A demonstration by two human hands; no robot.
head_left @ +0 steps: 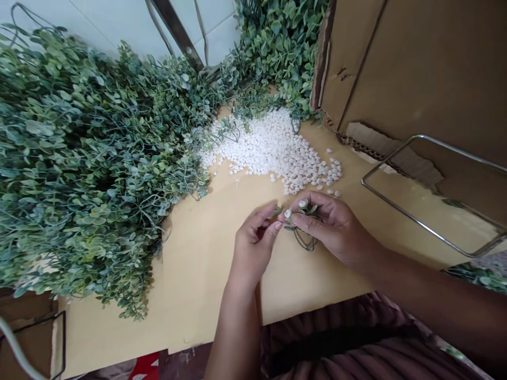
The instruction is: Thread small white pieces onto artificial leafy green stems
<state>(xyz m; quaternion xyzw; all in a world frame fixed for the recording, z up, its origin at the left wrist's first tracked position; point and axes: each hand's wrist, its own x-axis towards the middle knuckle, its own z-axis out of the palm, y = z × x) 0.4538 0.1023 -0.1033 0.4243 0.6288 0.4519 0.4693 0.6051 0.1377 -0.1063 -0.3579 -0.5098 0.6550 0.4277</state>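
Observation:
Above the tan tabletop, a thin artificial leaf sprig (304,244) with small green leaves and a looping stem is held between my hands. Two small white rose-like beads (303,203) show on it. My left hand (257,237) pinches the sprig's leafy end between thumb and fingertips. From the other side my right hand (330,224) grips the stem, thumb and fingers closed near the white beads. Just beyond my hands spreads a pile of small white beads (265,142), some scattered at its near edge.
A large heap of artificial greenery (99,142) covers the left side, with more greenery (281,42) at the back. On the right stands a cardboard box (428,68), with a bent metal wire frame (420,224) in front. A tiny white star-shaped piece (237,181) lies on the tabletop (202,264).

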